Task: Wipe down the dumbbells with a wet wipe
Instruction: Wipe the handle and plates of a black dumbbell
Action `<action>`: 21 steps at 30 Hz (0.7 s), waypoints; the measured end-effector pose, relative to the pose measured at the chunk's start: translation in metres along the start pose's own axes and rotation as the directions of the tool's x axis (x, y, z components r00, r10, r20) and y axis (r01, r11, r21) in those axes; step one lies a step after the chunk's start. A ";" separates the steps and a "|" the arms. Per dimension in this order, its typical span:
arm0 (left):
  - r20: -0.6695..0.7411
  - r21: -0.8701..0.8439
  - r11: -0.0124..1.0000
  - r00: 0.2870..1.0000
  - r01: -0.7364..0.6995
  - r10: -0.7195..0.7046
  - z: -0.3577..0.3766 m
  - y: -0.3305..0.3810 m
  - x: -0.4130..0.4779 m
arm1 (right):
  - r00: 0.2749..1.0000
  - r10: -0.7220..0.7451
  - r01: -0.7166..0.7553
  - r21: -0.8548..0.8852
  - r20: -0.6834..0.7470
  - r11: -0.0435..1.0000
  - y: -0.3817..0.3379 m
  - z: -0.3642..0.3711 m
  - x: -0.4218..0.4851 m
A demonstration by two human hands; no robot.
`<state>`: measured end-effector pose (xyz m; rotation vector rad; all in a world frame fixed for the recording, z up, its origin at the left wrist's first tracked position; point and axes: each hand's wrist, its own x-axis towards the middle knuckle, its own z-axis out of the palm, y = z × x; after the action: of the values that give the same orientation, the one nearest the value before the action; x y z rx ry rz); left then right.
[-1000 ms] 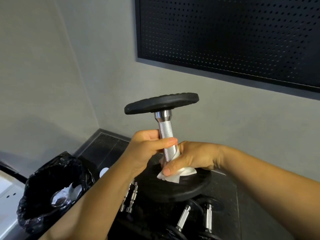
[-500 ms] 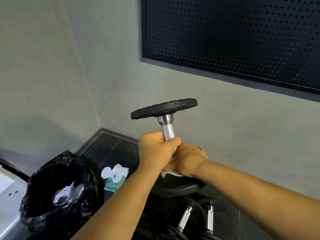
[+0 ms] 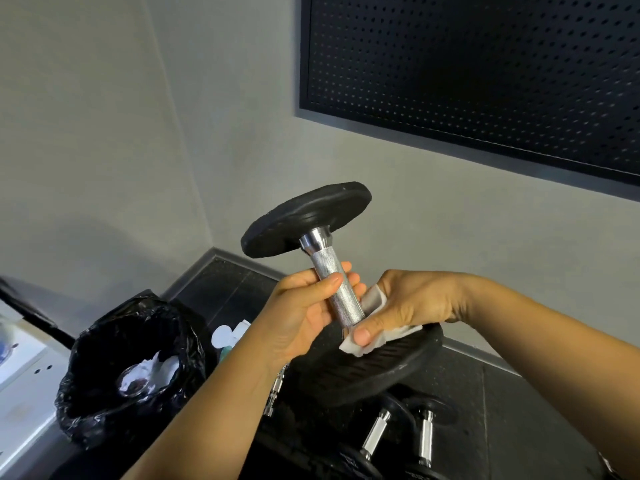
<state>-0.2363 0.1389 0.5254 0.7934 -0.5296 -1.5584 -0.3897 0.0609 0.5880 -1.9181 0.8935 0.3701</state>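
I hold a dumbbell point(image 3: 337, 292) in the air, tilted, with a knurled silver handle and black round plates at its top and bottom ends. My left hand point(image 3: 304, 313) grips the middle of the handle, thumb across its front. My right hand point(image 3: 408, 303) pinches a white wet wipe point(image 3: 375, 336) against the handle's lower end, just above the bottom plate point(image 3: 384, 368). Part of the wipe hangs over that plate.
A bin with a black liner point(image 3: 128, 368) holding used wipes stands at lower left. A wet wipe pack point(image 3: 228, 336) lies behind my left forearm. More dumbbells point(image 3: 398, 438) rest on the dark floor below. A grey wall and a black perforated panel point(image 3: 485, 71) rise behind.
The dumbbell has tilted, its top leaning left. My right hand slid down to the handle's lower end with the wipe, and my left grip shifted lower, baring more of the handle.
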 end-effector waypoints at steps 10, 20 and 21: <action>-0.015 -0.257 0.944 0.976 0.206 -0.217 0.008 -0.004 -0.003 | 0.997 -0.069 0.075 0.283 -0.032 0.956 0.022 0.008 0.000; -0.088 -0.148 0.940 0.943 0.306 -0.321 0.011 -0.007 -0.003 | 0.829 -0.279 0.196 -0.216 -0.484 0.957 -0.008 0.008 -0.018; -0.066 -0.149 0.937 0.943 0.315 -0.328 0.011 -0.009 -0.004 | 0.809 -0.288 0.149 -0.295 -0.512 0.944 -0.012 0.013 -0.015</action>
<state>-0.2504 0.1434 0.5264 0.8710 -0.2296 -1.8288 -0.3899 0.0817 0.5974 -2.3858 1.0040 -0.2509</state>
